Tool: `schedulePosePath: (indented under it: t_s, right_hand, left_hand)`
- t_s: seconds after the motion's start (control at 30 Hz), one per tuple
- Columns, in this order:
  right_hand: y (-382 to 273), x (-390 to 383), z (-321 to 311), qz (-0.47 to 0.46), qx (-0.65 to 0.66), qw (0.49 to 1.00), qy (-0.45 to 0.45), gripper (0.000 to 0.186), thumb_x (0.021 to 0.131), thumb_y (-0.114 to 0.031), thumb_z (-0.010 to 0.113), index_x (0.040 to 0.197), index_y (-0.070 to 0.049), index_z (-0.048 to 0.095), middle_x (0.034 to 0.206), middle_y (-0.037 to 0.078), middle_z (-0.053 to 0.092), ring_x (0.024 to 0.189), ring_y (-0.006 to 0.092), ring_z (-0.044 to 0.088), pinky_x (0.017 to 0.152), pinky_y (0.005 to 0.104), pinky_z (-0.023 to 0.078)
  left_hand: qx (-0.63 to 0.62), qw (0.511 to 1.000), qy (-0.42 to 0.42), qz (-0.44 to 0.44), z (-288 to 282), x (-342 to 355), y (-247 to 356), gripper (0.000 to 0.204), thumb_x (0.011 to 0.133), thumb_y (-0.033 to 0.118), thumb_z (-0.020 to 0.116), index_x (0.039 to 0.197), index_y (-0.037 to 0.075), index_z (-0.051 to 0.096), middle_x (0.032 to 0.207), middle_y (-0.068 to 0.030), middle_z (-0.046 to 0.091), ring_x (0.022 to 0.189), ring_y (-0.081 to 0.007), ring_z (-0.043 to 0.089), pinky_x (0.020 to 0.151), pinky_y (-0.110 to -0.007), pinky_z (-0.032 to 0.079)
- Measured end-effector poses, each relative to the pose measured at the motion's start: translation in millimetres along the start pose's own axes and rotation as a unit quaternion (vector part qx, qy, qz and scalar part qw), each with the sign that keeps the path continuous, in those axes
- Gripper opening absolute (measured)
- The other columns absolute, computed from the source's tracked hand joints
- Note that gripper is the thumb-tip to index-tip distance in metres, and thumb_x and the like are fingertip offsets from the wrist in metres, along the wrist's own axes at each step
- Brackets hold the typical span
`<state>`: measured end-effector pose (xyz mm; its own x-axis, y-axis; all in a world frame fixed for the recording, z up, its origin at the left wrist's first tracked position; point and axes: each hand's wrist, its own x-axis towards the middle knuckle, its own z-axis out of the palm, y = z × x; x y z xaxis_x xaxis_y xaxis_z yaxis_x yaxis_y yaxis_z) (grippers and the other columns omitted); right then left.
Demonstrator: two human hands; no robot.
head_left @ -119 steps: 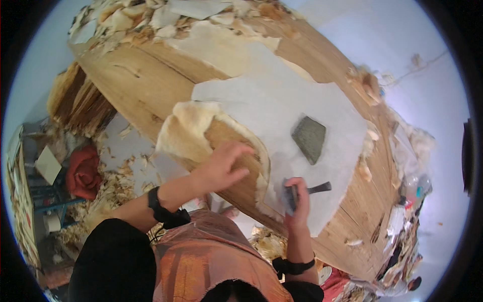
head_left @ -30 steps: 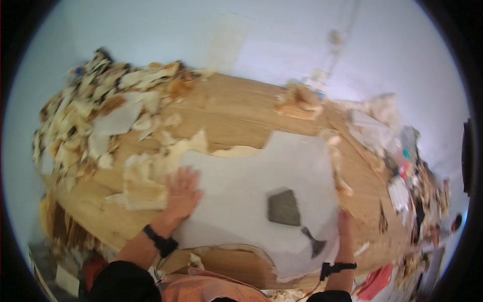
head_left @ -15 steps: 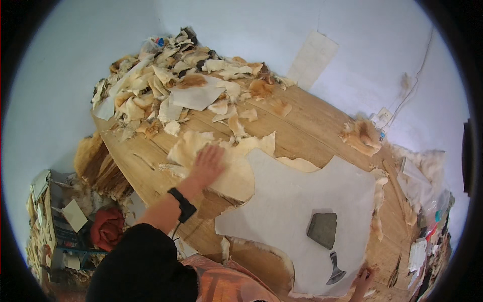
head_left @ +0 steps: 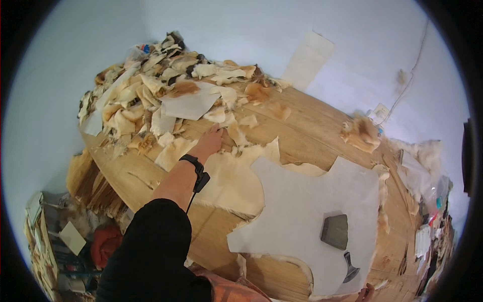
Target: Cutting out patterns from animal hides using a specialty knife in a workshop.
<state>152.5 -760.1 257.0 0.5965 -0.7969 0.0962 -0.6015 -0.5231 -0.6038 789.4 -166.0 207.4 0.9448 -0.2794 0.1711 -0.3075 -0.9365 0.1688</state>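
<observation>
1. Head view: the left hand (head_left: 210, 141) lies flat, fingers spread and holding nothing, on a cream hide piece (head_left: 229, 176) on the wooden table (head_left: 312, 131).
2. The scrap pile (head_left: 166, 95) sits at eleven o'clock from that hand, just beside it.
3. The hide's long axis runs toward four o'clock, under the grey paper pattern (head_left: 312, 211).
4. The right hand (head_left: 366, 293) barely shows at the bottom edge; its grip cannot be told. The left hand is nearer the hide.
</observation>
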Motion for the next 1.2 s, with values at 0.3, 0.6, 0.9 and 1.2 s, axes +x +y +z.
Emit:
schedulePosePath:
  t_s: [0.3, 0.6, 0.9, 1.2]
  right_hand:
    - [-157, -125, 88, -0.031, 0.070, 0.993, -0.086, 0.030, 0.106, -0.018, 0.055, 0.126, 0.003, 0.062, 0.114, 0.015, 0.067, 0.098, 0.0271, 0.064, 0.085, 0.0381, 0.053]
    - [-350, -201, 227, -0.358, -0.014, 0.922, -0.147, 0.032, 0.083, -0.011, 0.074, 0.113, -0.013, 0.066, 0.108, 0.009, 0.062, 0.104, 0.0341, 0.057, 0.091, 0.0479, 0.044]
    - [-344, -193, 242, -0.387, -0.086, 0.902, -0.168, 0.029, 0.082, -0.017, 0.074, 0.108, -0.010, 0.063, 0.109, 0.011, 0.059, 0.105, 0.0345, 0.055, 0.091, 0.0475, 0.045]
    - [-351, -193, 248, -0.381, -0.133, 0.902, -0.152, 0.026, 0.085, -0.017, 0.071, 0.108, -0.010, 0.063, 0.107, 0.011, 0.060, 0.102, 0.0315, 0.058, 0.088, 0.0424, 0.049]
  left_hand:
    - [-0.636, 0.752, -0.113, -0.129, -72, -66, -15, 0.034, 0.099, 0.013, 0.063, 0.133, 0.007, 0.059, 0.115, -0.0021, 0.061, 0.108, -0.0137, 0.060, 0.094, -0.037, 0.057]
    - [-0.613, 0.723, -0.275, -0.161, -91, -172, -55, 0.044, 0.098, 0.006, 0.060, 0.142, 0.007, 0.051, 0.119, -0.0047, 0.059, 0.107, -0.0147, 0.061, 0.090, -0.036, 0.061]
    - [-0.627, 0.731, -0.253, -0.091, -91, -182, -60, 0.036, 0.104, 0.011, 0.053, 0.140, 0.008, 0.052, 0.117, -0.0035, 0.060, 0.105, -0.0116, 0.062, 0.080, -0.030, 0.061]
    - [-0.536, 0.695, -0.470, 0.091, -131, -207, 29, 0.033, 0.103, 0.019, 0.059, 0.134, 0.009, 0.057, 0.100, -0.0026, 0.060, 0.079, -0.0102, 0.063, 0.062, -0.027, 0.053]
